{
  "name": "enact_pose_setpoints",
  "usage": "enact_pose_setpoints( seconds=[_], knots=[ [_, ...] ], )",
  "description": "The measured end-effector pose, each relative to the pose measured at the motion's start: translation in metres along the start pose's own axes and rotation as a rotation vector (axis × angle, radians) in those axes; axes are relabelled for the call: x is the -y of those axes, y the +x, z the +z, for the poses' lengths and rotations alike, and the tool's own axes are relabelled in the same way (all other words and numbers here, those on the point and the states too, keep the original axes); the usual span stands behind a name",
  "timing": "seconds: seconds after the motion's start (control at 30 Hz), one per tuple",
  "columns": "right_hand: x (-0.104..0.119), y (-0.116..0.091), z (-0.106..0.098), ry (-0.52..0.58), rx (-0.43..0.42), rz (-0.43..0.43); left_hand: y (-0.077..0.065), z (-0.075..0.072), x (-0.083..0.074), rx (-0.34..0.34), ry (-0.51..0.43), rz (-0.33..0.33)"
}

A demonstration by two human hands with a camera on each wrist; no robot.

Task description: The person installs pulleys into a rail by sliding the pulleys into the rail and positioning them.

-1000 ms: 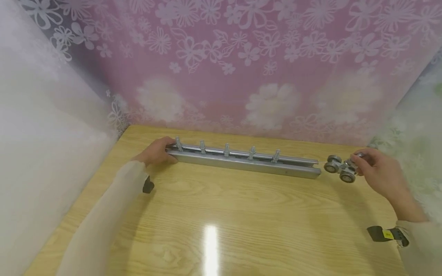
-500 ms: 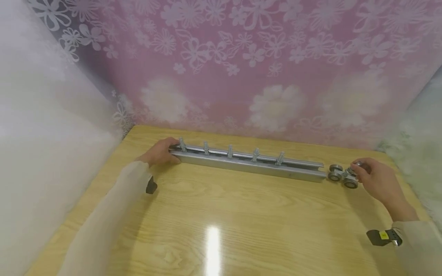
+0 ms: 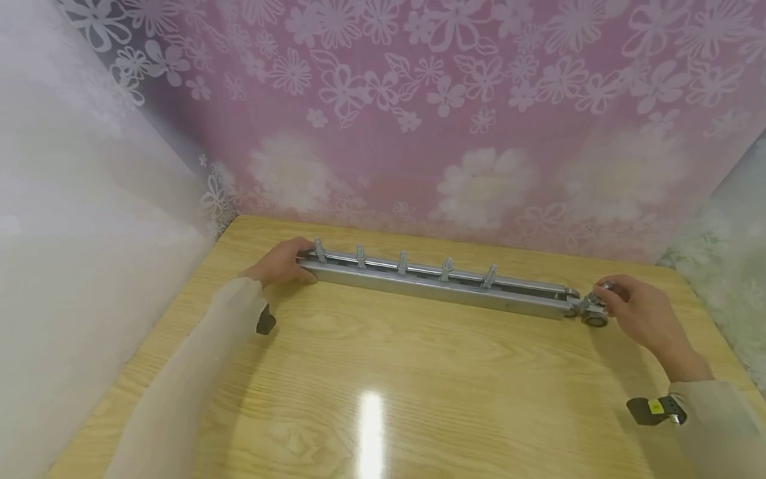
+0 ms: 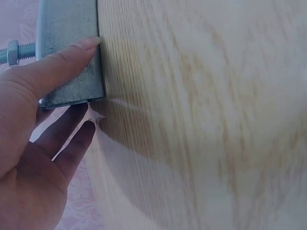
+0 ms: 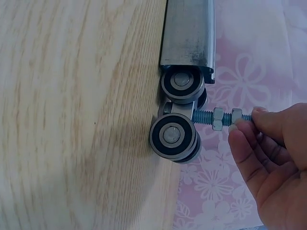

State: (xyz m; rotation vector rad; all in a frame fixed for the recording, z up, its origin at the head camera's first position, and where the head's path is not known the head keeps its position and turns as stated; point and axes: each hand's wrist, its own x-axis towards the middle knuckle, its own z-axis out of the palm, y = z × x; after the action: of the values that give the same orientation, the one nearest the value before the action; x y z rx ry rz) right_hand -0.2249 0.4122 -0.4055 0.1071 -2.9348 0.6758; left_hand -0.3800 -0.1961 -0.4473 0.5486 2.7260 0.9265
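Observation:
A grey metal track (image 3: 443, 291) with an open slot lies on the wooden table, and several threaded bolts (image 3: 403, 263) stand up along the slot. My left hand (image 3: 280, 263) grips the track's left end; in the left wrist view the thumb lies on its side wall, beside a bolt with a nut (image 4: 13, 52). My right hand (image 3: 643, 313) pinches the bolt end of a roller trolley (image 5: 172, 135). In the right wrist view the trolley's front wheels (image 5: 182, 84) sit at the track's mouth, partly inside, while the rear wheels are outside.
The wooden table (image 3: 419, 379) stretches in front of the track. Behind it rises a pink flowered backdrop (image 3: 383, 166), with a pale wall (image 3: 90, 233) at the left. Black wrist straps (image 3: 655, 410) show on both arms.
My right hand has moved left and brought the trolley from apart of the track to its right end, front wheels entering. My left hand keeps its grip on the left end.

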Motion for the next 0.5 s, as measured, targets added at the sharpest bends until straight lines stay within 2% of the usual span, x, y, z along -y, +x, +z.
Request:
enact_pose_setpoints(
  seconds=[0.2,0.5],
  knots=[
    [0.0013,-0.0009,0.0011,-0.007,0.024,-0.004,-0.0004,0.0013,-0.0003,0.002,-0.005,-0.006],
    [0.0027,0.0002,0.0028,-0.001,0.01,-0.027,-0.0027,0.0016,-0.0029,-0.015,-0.018,0.0]
  ],
)
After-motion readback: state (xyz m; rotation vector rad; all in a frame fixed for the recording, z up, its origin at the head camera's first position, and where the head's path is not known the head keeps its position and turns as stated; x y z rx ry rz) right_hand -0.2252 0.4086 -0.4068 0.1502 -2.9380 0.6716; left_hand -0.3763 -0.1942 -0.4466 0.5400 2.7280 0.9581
